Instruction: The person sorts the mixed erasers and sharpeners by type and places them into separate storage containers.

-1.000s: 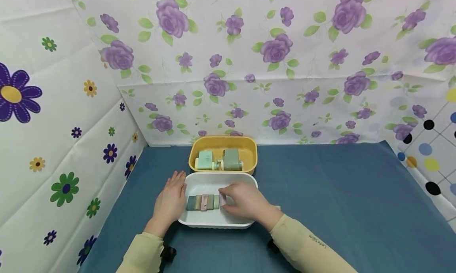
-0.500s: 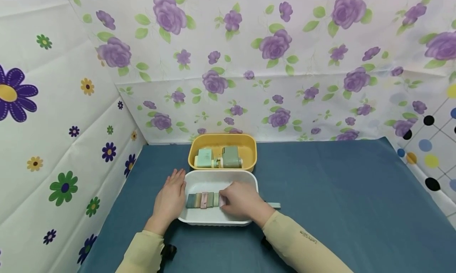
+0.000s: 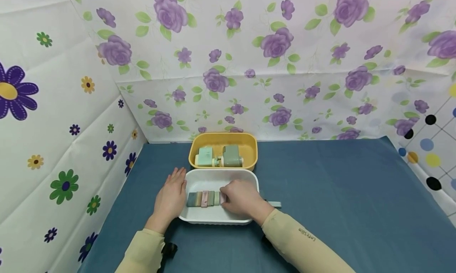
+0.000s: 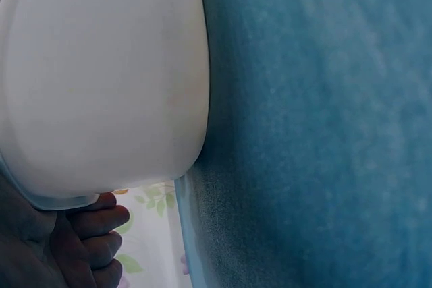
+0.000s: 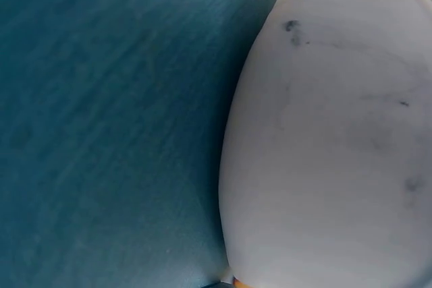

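A white tray (image 3: 213, 216) holds a side-by-side row of small flat bars (image 3: 205, 199), in muted green, tan and pink. At the right end of that row, my right hand (image 3: 243, 198) pinches a pale pink bar (image 3: 223, 198) between thumb and index finger. The bar is partly hidden by the fingers. My left hand (image 3: 170, 196) lies along the tray's left end with its fingers straight, right at the rim. The left wrist view has the left fingers (image 4: 101, 222) beside the tray's rim. In the right wrist view only the tray's outer wall (image 5: 324, 139) and the cloth show.
Directly behind the white tray stands a yellow tray (image 3: 251, 150). It holds two green blocky objects with round knobs, one mint (image 3: 205, 156) and one darker (image 3: 231, 156). A pale bar-shaped object (image 3: 274, 204) lies right of the white tray on the blue cloth (image 3: 331, 194).
The right hand has come slightly in and down around the pale pink bar, bringing it against the row. More of the pale object right of the tray shows. The left hand stays put.
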`<state>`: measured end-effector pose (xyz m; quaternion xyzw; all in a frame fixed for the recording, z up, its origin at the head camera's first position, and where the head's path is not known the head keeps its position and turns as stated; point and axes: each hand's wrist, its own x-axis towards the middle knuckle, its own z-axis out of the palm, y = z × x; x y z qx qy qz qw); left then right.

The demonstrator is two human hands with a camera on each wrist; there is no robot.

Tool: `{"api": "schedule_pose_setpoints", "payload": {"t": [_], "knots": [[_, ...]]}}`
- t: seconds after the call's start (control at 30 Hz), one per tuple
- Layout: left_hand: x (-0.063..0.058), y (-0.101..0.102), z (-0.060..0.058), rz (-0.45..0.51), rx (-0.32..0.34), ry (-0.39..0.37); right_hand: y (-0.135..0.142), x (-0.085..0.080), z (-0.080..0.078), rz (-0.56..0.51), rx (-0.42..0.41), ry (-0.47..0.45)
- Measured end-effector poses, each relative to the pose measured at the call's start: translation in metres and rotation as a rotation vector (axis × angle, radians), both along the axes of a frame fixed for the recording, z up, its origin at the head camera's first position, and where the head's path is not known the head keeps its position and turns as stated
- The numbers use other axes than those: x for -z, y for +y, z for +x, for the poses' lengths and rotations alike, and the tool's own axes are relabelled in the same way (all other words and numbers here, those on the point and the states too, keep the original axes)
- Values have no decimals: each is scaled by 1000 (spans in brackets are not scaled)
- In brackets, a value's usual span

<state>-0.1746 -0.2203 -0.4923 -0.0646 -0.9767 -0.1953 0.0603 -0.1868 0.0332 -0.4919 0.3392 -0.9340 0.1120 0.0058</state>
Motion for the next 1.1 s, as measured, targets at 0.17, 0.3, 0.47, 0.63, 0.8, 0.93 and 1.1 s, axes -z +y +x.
{"api": "schedule_pose_setpoints", "payload": {"t": [0.17, 0.3, 0.47, 0.63, 0.8, 0.93, 1.1], "knots": [[-1, 0, 0, -2, 2, 7, 0, 1, 0, -4, -6, 13], [0, 0, 0, 2, 5, 14, 0, 3, 0, -23, -19, 46], [0, -1, 1, 4, 8, 19, 1, 4, 1, -28, -37, 81], [1, 0, 1, 4, 5, 18, 0, 5, 1, -3, -32, 83], [1, 1, 1, 1, 0, 6, 0, 5, 1, 10, -22, 79], [1, 0, 0, -2, -2, 3, 0, 5, 1, 10, -22, 84], [1, 0, 1, -3, -6, -2, 0, 5, 1, 13, -23, 71]]}}
